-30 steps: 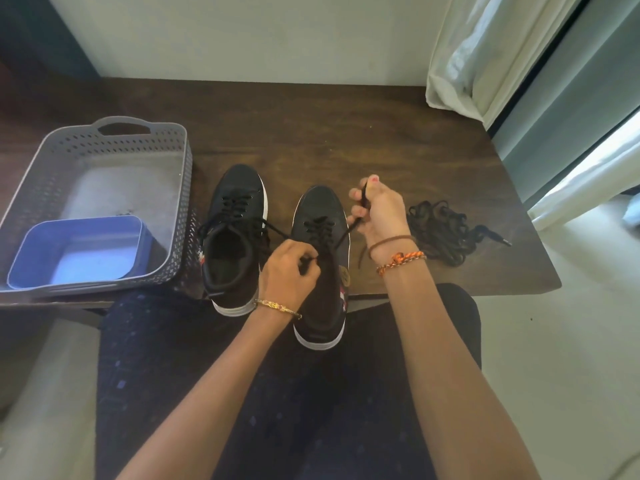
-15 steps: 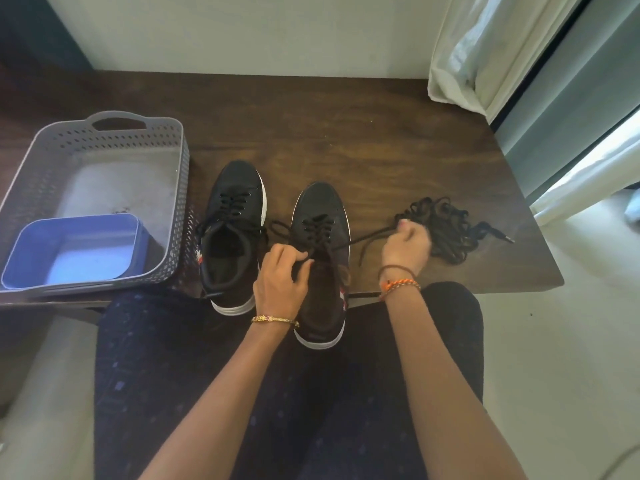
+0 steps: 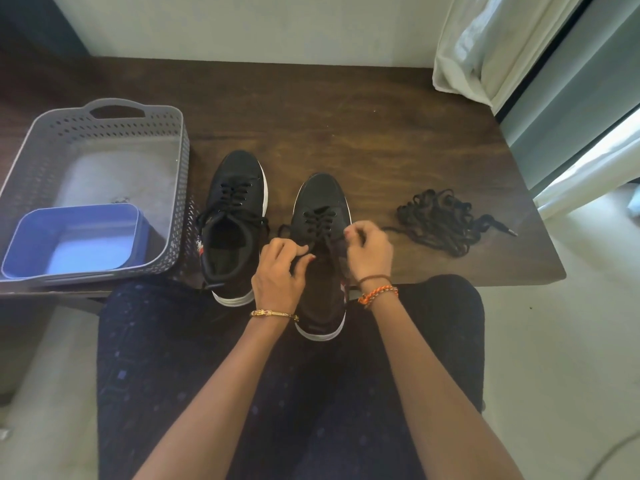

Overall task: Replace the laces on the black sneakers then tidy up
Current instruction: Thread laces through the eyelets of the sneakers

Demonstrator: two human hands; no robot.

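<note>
Gripping the lace (image 3: 320, 225) of the right-hand sneaker (image 3: 320, 251), both hands sit over that shoe's tongue area. Left hand (image 3: 278, 271): fingers curled, thumb and forefinger pinching a strand of the black lace near the upper eyelets. Right hand (image 3: 369, 252): fingers curled, pinching the other strand at the shoe's right edge. A gold bracelet (image 3: 275, 314) circles the left wrist; an orange braided band (image 3: 377, 295) and a thin brown cord circle the right wrist.

Right-hand sneaker: black with white sole, toe pointing away from the person, heel overhanging the near table edge above the lap. Lace threaded through the lower eyelets; a loose loop lies just left of the shoe.

Left-hand sneaker (image 3: 235, 223): same type, standing just beside the first, slightly further back, laced, ends loose over the opening.

Loose pile of black laces (image 3: 443, 226): lies on the table (image 3: 346, 109) right of the shoes, well apart from the right hand, one tipped end trailing toward the table's right edge.

Grey perforated basket (image 3: 104, 133): on the table's left side, touching or just beside the left-hand sneaker; cannot tell which. Blue tub (image 3: 72, 239) sits inside its near corner.

White curtain (image 3: 491, 46) hangs at the far right.
</note>
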